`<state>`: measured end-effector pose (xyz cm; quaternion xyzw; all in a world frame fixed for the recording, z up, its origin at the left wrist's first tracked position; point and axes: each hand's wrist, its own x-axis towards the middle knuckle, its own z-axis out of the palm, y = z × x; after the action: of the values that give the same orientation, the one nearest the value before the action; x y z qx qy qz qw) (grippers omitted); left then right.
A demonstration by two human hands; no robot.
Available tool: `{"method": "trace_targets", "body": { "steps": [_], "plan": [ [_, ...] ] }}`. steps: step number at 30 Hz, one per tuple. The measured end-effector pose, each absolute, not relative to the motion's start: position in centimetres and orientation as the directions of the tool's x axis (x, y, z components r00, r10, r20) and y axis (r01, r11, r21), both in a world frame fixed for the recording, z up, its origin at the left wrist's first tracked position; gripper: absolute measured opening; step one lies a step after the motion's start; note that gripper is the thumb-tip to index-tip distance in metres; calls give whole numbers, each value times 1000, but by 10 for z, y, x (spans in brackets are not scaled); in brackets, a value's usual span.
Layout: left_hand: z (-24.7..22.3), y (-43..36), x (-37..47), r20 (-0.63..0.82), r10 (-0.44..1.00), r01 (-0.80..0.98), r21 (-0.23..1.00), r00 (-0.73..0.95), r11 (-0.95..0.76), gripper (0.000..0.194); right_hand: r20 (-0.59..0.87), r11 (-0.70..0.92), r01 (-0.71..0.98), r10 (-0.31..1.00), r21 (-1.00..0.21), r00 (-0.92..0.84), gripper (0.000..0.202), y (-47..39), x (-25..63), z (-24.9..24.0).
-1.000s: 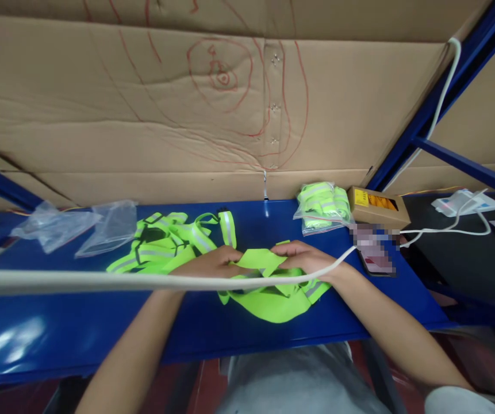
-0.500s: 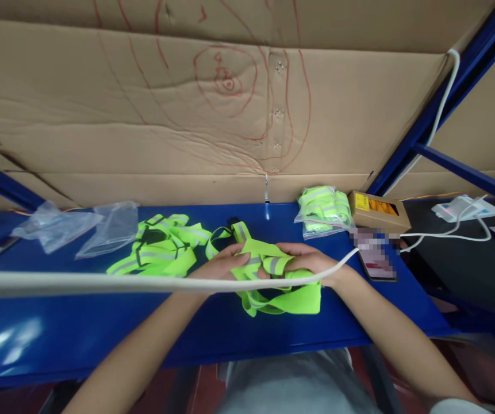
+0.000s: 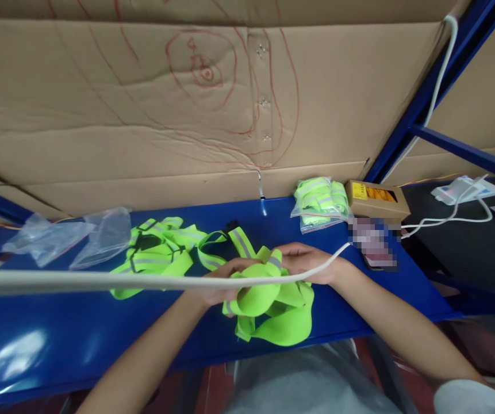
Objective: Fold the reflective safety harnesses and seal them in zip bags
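Note:
A bundle of neon yellow-green reflective strap (image 3: 284, 313) with grey stripes is gathered between both hands above the blue table. My left hand (image 3: 225, 276) grips its left side, fingers partly behind the loops and the white cable. My right hand (image 3: 305, 261) is closed around the upper right of the bundle; the strap hides some fingertips. One end of the strap runs up and left to a black buckle (image 3: 232, 225) on the table. A second pile of reflective straps (image 3: 156, 253) with black sliders lies left of my hands.
Clear plastic bags (image 3: 104, 233) lie at the back left. A bag of folded neon straps (image 3: 321, 201) and a cardboard box (image 3: 376, 201) stand at the back right, near a phone (image 3: 379, 259). A white cable (image 3: 144, 280) crosses in front of the view.
The strap bundle has been turned and drawn toward me, with larger loops hanging below my hands. The view has shifted slightly right.

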<state>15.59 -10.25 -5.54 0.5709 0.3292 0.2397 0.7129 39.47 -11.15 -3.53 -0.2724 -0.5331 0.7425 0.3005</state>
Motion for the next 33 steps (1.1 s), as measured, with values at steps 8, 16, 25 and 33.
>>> {"method": "trace_targets", "body": {
  "steps": [8, 16, 25, 33],
  "plan": [
    [-45, -70, 159, -121, 906, -254, 937, 406, 239, 38, 136, 140, -156, 990, -978, 35, 38, -110, 391, -34],
    [-46, -81, 164, 55, 996, 242, 968, 69, -70, 48, 110, 146, -174, 974, -974, 199, 40, -87, 413, -37],
    [-28, -101, 186, 327, 818, 467, 695, 473, -547, 36, 280, 291, -58, 947, -955, 156, 30, -101, 395, -9],
    [29, -76, 172, 151, 968, -139, 982, 202, -124, 33, 571, 516, 728, 794, -452, -208, 58, -71, 435, 32]
  ]
}}
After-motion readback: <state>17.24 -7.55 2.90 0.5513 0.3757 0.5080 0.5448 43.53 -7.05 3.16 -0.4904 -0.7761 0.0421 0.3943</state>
